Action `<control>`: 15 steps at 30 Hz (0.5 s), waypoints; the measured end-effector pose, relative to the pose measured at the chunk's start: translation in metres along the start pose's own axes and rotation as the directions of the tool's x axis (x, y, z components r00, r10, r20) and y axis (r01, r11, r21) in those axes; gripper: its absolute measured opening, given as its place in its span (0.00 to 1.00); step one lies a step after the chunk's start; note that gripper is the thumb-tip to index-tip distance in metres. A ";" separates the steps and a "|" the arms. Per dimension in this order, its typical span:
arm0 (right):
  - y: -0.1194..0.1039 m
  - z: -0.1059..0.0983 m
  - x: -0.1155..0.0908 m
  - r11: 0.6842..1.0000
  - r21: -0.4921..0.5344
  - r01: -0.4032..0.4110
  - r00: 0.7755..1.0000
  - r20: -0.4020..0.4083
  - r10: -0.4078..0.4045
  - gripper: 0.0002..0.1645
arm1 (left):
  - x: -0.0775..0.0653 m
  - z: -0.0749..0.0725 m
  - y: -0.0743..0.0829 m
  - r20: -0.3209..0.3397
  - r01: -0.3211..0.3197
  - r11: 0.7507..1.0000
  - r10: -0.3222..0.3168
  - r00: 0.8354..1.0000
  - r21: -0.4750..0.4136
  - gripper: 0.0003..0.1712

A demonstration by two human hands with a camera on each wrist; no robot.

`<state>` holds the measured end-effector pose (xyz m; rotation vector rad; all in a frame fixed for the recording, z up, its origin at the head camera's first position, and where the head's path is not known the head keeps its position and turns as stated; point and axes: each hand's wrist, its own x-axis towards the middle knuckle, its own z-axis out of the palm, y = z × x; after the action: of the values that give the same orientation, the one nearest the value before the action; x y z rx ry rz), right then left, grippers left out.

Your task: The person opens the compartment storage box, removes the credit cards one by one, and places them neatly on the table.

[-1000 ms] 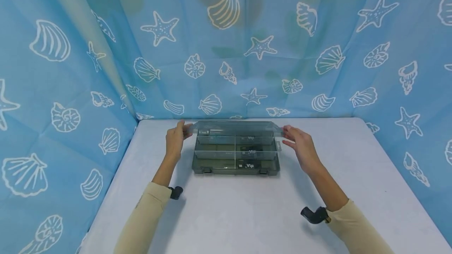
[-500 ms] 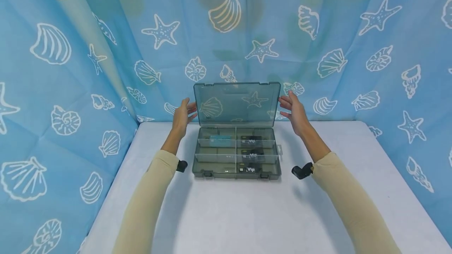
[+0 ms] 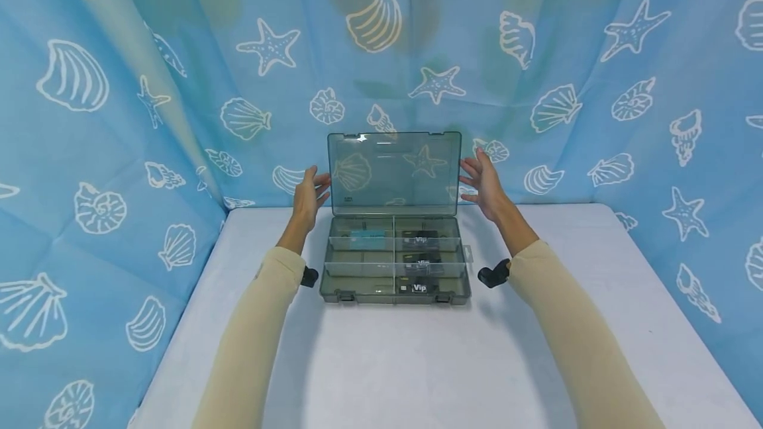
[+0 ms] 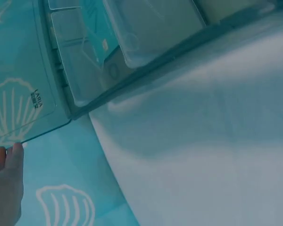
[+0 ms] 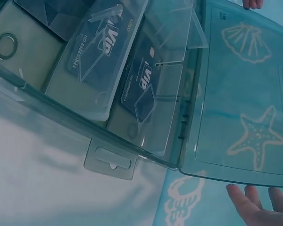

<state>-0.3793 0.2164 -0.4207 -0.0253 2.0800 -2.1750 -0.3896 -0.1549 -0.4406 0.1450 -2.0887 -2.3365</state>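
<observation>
A smoky see-through compartment box [image 3: 357, 298] lies on the table, its lid [image 3: 393, 181] standing up at the back. My left hand [image 3: 306, 198] is at the lid's left edge, its fingertips right by the rim. On the opposite side, the fingers of my right hand [image 3: 487, 185] are extended at the lid's right edge. Neither hand curls round the lid. Black cards marked "Vip" [image 3: 420, 286] lie in the right-hand compartments. At the back left, a light blue card [image 3: 367, 239] shows through a clear divider. A ring [image 5: 6, 45] shows in the right wrist view.
A white-covered table [image 3: 381, 363] carries the box near its back edge. Blue curtain cloth with white shells and starfish [image 3: 438, 85] hangs behind and along both sides. A hanging tab [image 5: 111, 158] sticks out from the box's right side.
The lid has swung up and back from a low, forward-leaning position to upright. Both hands rose with it, and their fingers loosened at its side edges. Over the last half second they barely moved.
</observation>
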 end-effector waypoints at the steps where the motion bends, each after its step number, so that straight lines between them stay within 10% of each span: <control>1: -0.001 0.000 -0.001 1.000 -0.012 0.002 1.000 0.001 -0.002 0.49 | -0.001 -0.002 0.000 0.015 0.002 1.000 -0.002 1.000 0.009 0.41; 10: 0.010 0.012 -0.017 0.982 -0.188 0.012 1.000 0.030 -0.006 0.47 | -0.022 -0.032 0.003 0.129 0.034 0.972 -0.065 0.989 0.234 0.40; 15: 0.034 0.028 -0.024 0.904 -0.419 -0.080 0.987 0.093 0.130 0.38 | -0.040 -0.049 -0.016 0.163 0.127 0.924 -0.197 0.967 0.361 0.36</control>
<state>-0.3493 0.1901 -0.4516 -0.0808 2.3691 -1.5928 -0.3457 -0.1989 -0.4596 0.0946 -2.6753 -2.1112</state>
